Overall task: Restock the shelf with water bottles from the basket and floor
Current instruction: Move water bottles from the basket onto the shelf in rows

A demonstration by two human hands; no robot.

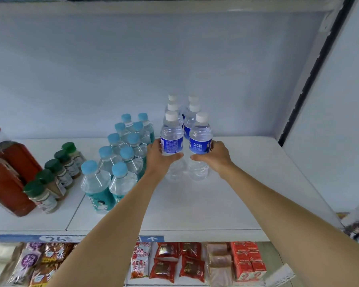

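Observation:
Two clear water bottles with white caps and blue labels stand side by side on the white shelf (pixel 247 183). My left hand (pixel 159 157) grips the left bottle (pixel 172 139) around its middle. My right hand (pixel 215 155) grips the right bottle (pixel 201 138) the same way. Both bottles stand upright at the front of two short rows of matching white-capped bottles (pixel 183 106) that run back toward the shelf's rear wall. The basket and the floor are out of view.
Left of my hands stand two rows of blue-capped bottles with teal labels (pixel 120 158). Further left are green-capped spice jars (pixel 54 175) and large red bottles (pixel 6 172). A lower shelf holds snack packets (pixel 174 264). A dark upright post (pixel 311 79) bounds the right side.

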